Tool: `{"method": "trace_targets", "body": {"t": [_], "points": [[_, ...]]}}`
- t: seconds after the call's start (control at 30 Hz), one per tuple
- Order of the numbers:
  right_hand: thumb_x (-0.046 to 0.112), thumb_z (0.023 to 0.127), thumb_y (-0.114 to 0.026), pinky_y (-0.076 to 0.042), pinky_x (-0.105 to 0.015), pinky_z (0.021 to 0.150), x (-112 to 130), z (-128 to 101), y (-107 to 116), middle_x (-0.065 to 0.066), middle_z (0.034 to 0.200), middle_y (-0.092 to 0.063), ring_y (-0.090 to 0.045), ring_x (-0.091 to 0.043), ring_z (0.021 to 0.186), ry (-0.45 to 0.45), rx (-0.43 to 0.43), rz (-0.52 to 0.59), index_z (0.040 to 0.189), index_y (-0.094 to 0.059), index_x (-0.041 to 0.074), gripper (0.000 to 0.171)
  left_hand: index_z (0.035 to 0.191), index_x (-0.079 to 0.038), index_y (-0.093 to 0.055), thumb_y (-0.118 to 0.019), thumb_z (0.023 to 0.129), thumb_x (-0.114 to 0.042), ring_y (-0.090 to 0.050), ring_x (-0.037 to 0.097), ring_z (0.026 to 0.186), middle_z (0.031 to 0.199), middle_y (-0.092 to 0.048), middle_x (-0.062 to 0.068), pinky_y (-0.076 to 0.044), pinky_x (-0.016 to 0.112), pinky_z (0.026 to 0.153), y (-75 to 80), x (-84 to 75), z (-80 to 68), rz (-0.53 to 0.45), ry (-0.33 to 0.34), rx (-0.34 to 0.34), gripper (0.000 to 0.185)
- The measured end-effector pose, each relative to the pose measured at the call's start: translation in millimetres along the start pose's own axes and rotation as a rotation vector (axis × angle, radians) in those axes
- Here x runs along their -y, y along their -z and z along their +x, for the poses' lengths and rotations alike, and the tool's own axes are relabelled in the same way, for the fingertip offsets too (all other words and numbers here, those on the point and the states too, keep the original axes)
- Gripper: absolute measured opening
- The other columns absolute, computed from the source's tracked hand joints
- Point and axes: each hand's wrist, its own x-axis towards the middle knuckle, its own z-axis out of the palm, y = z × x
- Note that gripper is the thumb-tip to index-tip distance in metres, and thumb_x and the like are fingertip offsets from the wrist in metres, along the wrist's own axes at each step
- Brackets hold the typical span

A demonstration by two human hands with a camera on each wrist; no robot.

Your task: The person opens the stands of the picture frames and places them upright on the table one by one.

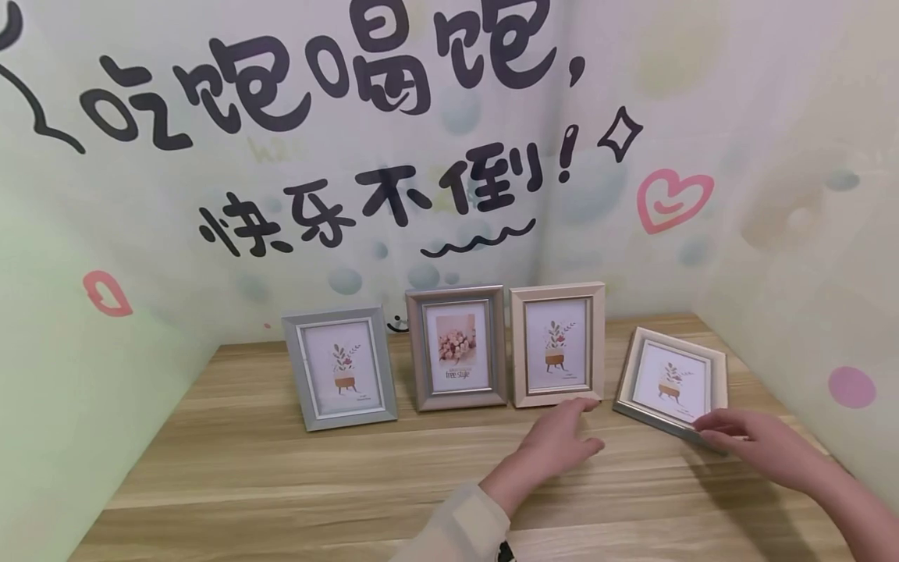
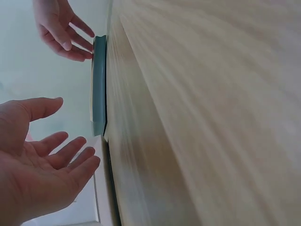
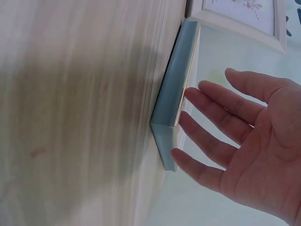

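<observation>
A picture frame with a grey-blue outer edge lies flat and askew on the wooden table, at the right end of a row. My right hand reaches it with straight fingers, whose tips touch its near corner; the right wrist view shows those fingers spread against the frame's edge. My left hand hovers open and palm down just left of it, near the foot of the cream frame, holding nothing. In the left wrist view the left palm is open beside the frame's edge.
Three frames stand upright against the back wall: a grey one, a silver one with a flower photo, and the cream one. Decorated walls close the table in at the back, left and right.
</observation>
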Motion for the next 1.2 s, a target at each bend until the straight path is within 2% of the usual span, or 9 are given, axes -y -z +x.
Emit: {"method": "trace_targets", "body": {"t": [0.1, 0.2, 0.33, 0.53, 0.8, 0.9, 1.0, 1.1, 1.2], "points": [[0.018, 0.094, -0.067, -0.058, -0.028, 0.07, -4.2, -2.9, -1.4, -0.018, 0.109, -0.072, -0.058, 0.011, 0.093, 0.004, -0.081, -0.001, 0.112, -0.07, 0.005, 0.023, 0.144, -0.018, -0.052, -0.072, 0.09, -0.027, -0.055, 0.01, 0.131, 0.145, -0.056, -0.007, -0.045, 0.021, 0.108, -5.9, -1.1, 4.3, -0.097, -0.001, 0.005, 0.058], [0.017, 0.094, -0.066, -0.059, -0.051, 0.079, -9.4, -4.7, -4.6, -0.034, 0.122, -0.062, -0.066, -0.024, 0.106, -0.021, -0.143, 0.021, 0.125, -0.061, -0.004, 0.038, 0.145, -0.017, -0.051, -0.072, 0.09, -0.028, -0.055, 0.011, 0.132, 0.146, -0.056, -0.005, -0.045, 0.022, 0.109, -10.5, -3.6, 9.4, -0.197, 0.006, 0.005, 0.059], [0.021, 0.097, -0.062, -0.039, -0.075, 0.092, -19.0, -5.6, -9.3, -0.051, 0.135, -0.035, -0.038, -0.067, 0.119, -0.101, -0.133, 0.083, 0.141, -0.032, -0.018, 0.067, 0.145, -0.018, -0.051, -0.072, 0.091, -0.031, -0.055, 0.011, 0.131, 0.146, -0.056, -0.005, -0.045, 0.023, 0.108, -16.8, -8.1, 17.5, -0.321, 0.036, 0.005, 0.06], [0.037, 0.099, -0.057, -0.015, -0.083, 0.102, -28.7, -7.3, -14.5, -0.056, 0.143, 0.002, -0.005, -0.074, 0.131, -0.234, 0.004, 0.225, 0.147, 0.011, -0.021, 0.101, 0.142, -0.02, -0.054, -0.073, 0.088, -0.034, -0.054, 0.012, 0.132, 0.143, -0.058, -0.007, -0.045, 0.024, 0.108, -26.2, -13.9, 29.2, -0.46, 0.113, -0.008, 0.059], [0.044, 0.098, -0.056, -0.023, -0.08, 0.101, -28.9, -5.9, -16.4, -0.056, 0.142, -0.008, -0.015, -0.073, 0.129, -0.288, 0.097, 0.207, 0.146, 0.004, -0.024, 0.102, 0.139, -0.01, -0.056, -0.068, 0.09, -0.009, -0.059, 0.021, 0.128, 0.14, -0.061, 0.008, -0.048, 0.03, 0.109, -35.3, -14.2, 43.2, -0.59, 0.175, -0.018, 0.051], [0.036, 0.097, -0.06, -0.032, -0.066, 0.109, -28.7, -5.3, -18.0, -0.053, 0.143, -0.021, -0.028, -0.066, 0.13, -0.247, 0.062, 0.199, 0.147, -0.011, -0.022, 0.091, 0.139, -0.006, -0.056, -0.067, 0.09, -0.004, -0.059, 0.023, 0.128, 0.139, -0.062, 0.01, -0.048, 0.029, 0.108, -37.0, -13.7, 45.3, -0.638, 0.162, -0.004, 0.051], [0.028, 0.097, -0.063, -0.045, -0.024, 0.101, -29.0, -4.8, -20.0, -0.05, 0.141, -0.033, -0.056, -0.019, 0.123, -0.197, 0.033, 0.216, 0.144, -0.024, -0.021, 0.078, 0.136, -0.004, -0.058, -0.066, 0.089, -0.001, -0.06, 0.024, 0.127, 0.137, -0.063, 0.011, -0.049, 0.029, 0.107, -38.9, -13.6, 46.3, -0.684, 0.156, 0.001, 0.049], [0.024, 0.097, -0.063, -0.036, -0.001, 0.075, -29.5, -3.3, -19.2, -0.048, 0.139, -0.038, -0.044, 0.022, 0.099, -0.186, 0.02, 0.245, 0.141, -0.03, -0.022, 0.072, 0.132, -0.002, -0.06, -0.068, 0.087, 0.0, -0.062, 0.025, 0.124, 0.134, -0.065, 0.013, -0.051, 0.029, 0.105, -41.0, -13.8, 47.0, -0.736, 0.182, -0.019, 0.045], [0.025, 0.099, -0.06, -0.038, -0.003, 0.072, -29.7, -2.6, -15.1, -0.048, 0.14, -0.035, -0.035, 0.029, 0.092, -0.245, 0.018, 0.272, 0.139, -0.032, -0.023, 0.07, 0.129, 0.002, -0.061, -0.068, 0.087, 0.001, -0.063, 0.026, 0.123, 0.131, -0.066, 0.015, -0.053, 0.032, 0.104, -42.6, -13.7, 47.0, -0.8, 0.204, -0.041, 0.042]]}}
